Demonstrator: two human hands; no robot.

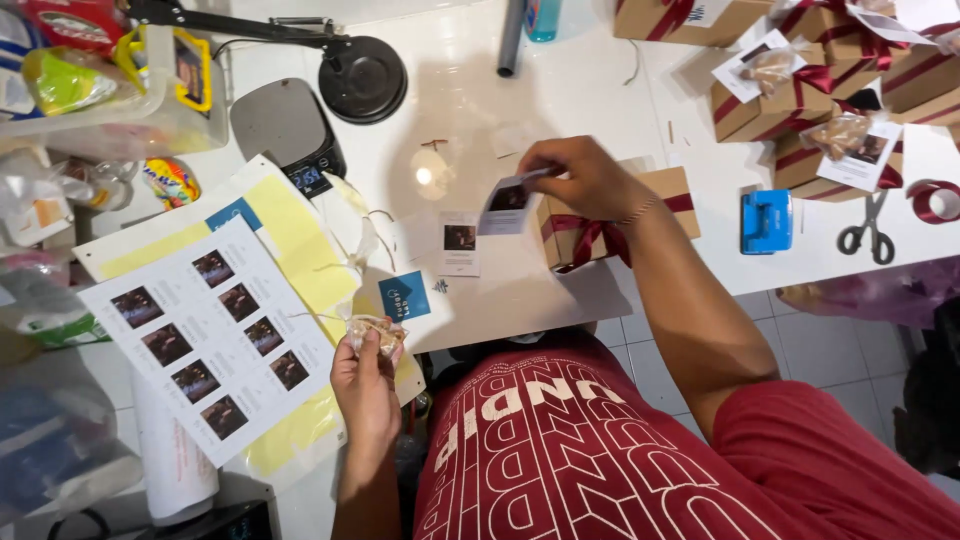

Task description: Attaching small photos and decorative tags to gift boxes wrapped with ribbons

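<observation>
I see the left hand (365,385) at seven o'clock, grip closed on a small clear cellophane sweet packet (376,334). Right hand (580,178) at one o'clock pinches a small white photo card (508,203) over a brown cardboard gift box with maroon ribbon (600,225) on the white table (470,90). Second card (460,243) lies beside.

Bright, even light falls from above onto the white surface (560,110), which glares nearly to blank in its middle, with a small hot spot of reflected lamp light. The right hand (580,180) throws a soft grey shadow across it. Edges bow outward (wide-lens distortion), and the bags at the left rim look smeared and soft.
</observation>
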